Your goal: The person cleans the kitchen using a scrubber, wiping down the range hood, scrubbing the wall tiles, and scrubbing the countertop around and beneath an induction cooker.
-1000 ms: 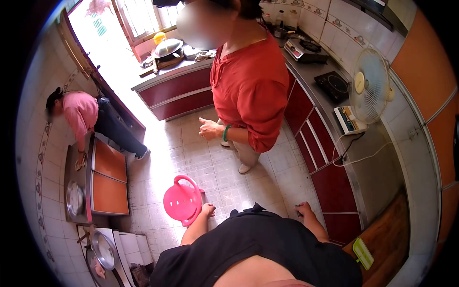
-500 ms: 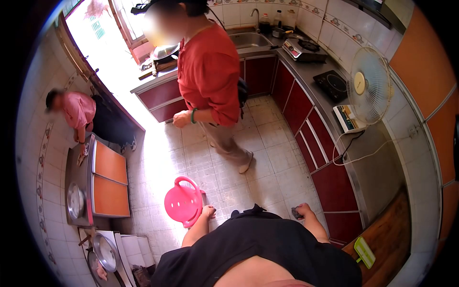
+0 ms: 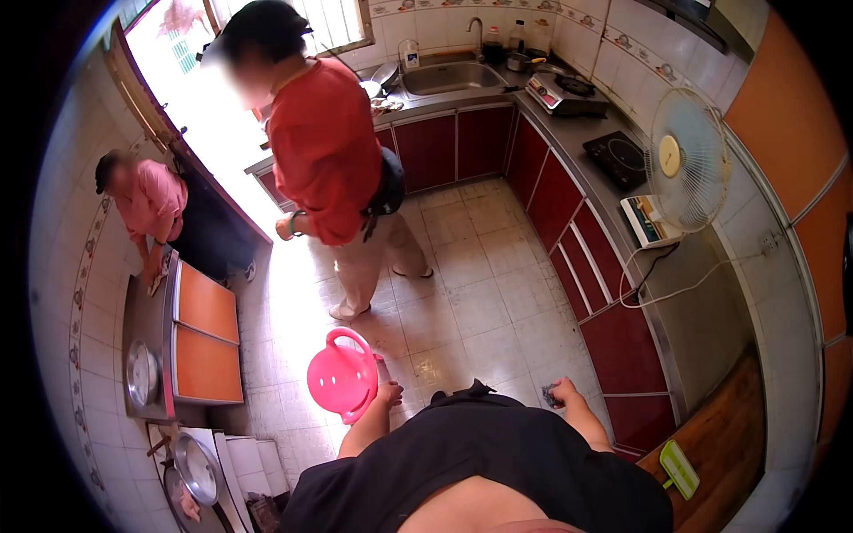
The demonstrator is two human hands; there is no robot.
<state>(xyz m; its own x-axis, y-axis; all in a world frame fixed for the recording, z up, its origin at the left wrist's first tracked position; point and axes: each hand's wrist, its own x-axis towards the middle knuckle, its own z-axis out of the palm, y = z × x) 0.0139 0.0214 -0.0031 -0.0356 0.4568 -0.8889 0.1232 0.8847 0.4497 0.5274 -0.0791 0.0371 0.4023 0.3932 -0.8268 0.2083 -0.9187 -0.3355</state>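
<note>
My left hand (image 3: pixel 388 393) hangs low beside a pink plastic chair (image 3: pixel 341 380) with a raised, looped back. Its fingers look curled, and whether anything is inside them is hidden. My right hand (image 3: pixel 563 391) is closed on a small crumpled grey thing that looks like a steel wool scrubber (image 3: pixel 550 396). Both arms reach down past my dark shirt, over the tiled floor.
A person in a red top (image 3: pixel 320 151) stands ahead by the counter. Another in pink (image 3: pixel 155 200) bends over an orange-doored cabinet (image 3: pixel 205 330). On the right counter are a fan (image 3: pixel 684 160), an induction cooker (image 3: pixel 615 160) and a gas stove (image 3: pixel 569 91). A sink (image 3: pixel 453 80) lies behind.
The person in red has stepped left toward the doorway, bringing more of the sink counter into view. The person in pink has shifted slightly. My hands have hardly moved.
</note>
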